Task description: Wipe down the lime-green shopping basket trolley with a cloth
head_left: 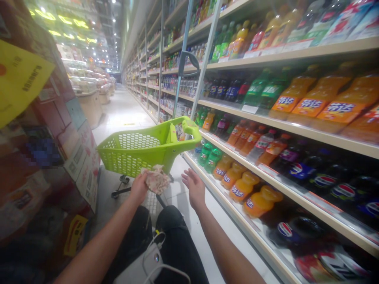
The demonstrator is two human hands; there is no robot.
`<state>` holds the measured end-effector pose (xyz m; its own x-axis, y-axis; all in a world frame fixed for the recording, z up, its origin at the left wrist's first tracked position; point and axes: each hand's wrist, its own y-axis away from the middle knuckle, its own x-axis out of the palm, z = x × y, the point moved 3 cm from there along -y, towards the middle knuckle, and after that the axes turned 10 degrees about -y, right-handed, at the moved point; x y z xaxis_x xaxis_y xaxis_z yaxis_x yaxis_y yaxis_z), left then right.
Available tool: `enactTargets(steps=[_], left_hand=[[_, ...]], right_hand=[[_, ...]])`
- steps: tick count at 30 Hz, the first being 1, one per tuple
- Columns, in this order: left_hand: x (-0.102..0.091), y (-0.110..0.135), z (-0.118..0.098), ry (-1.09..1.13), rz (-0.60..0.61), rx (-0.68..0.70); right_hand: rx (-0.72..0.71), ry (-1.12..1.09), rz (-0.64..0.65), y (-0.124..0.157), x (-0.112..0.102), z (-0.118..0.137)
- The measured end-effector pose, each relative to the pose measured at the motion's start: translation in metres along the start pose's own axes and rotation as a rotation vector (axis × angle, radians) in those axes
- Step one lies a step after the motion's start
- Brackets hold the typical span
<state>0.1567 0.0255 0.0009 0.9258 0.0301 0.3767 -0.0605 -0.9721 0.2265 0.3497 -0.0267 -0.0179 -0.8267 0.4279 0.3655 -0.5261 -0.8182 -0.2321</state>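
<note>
My left hand (pixel 139 188) is closed on a crumpled, pale pinkish-grey cloth (pixel 158 180), held out above my knees. My right hand (pixel 193 187) is raised to the right of it, fingers stretched out and nothing in them. Just beyond both hands stands a bright green shopping cart (pixel 139 159) with a perforated basket. Its handle (pixel 191 128) points toward the shelves. To the right of my right hand, orange soda bottles (pixel 237 187) and green 7-Up bottles (pixel 209 157) fill the lowest shelf.
Drink shelves (pixel 296 154) run along the right side. Stacked cartons (pixel 78 169) and a yellow sign (pixel 23 79) stand close on the left. A white-tiled aisle (pixel 118 104) stretches ahead. A white device (pixel 142 264) with cables lies by my lap.
</note>
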Motion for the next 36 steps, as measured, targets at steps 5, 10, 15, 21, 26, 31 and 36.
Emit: enactTargets(steps=[5, 10, 15, 21, 26, 31, 36], left_hand=[[0.018, 0.029, -0.019, -0.133, 0.319, 0.021], [0.03, 0.043, -0.04, -0.209, 0.468, 0.043], [0.022, 0.03, -0.055, -0.392, 0.25, 0.183], [0.028, 0.037, -0.053, -0.593, 0.364, 0.345], [-0.001, 0.059, 0.005, -0.899, 0.63, 0.265], [-0.032, 0.077, 0.053, -0.932, 0.816, 0.004], [-0.04, 0.068, 0.069, -0.827, 0.659, -0.115]], right_hand=[[-0.119, 0.289, 0.267, 0.018, 0.032, 0.023], [0.135, 0.233, 0.617, 0.034, 0.049, 0.031], [0.097, 0.286, 0.398, 0.025, 0.025, 0.043], [-0.159, 0.469, 0.149, 0.013, -0.01, 0.072], [-0.022, 0.722, 0.591, 0.062, -0.041, 0.048], [0.279, 0.653, 0.723, 0.114, -0.08, 0.014], [0.137, 0.796, 0.633, 0.131, -0.093, -0.001]])
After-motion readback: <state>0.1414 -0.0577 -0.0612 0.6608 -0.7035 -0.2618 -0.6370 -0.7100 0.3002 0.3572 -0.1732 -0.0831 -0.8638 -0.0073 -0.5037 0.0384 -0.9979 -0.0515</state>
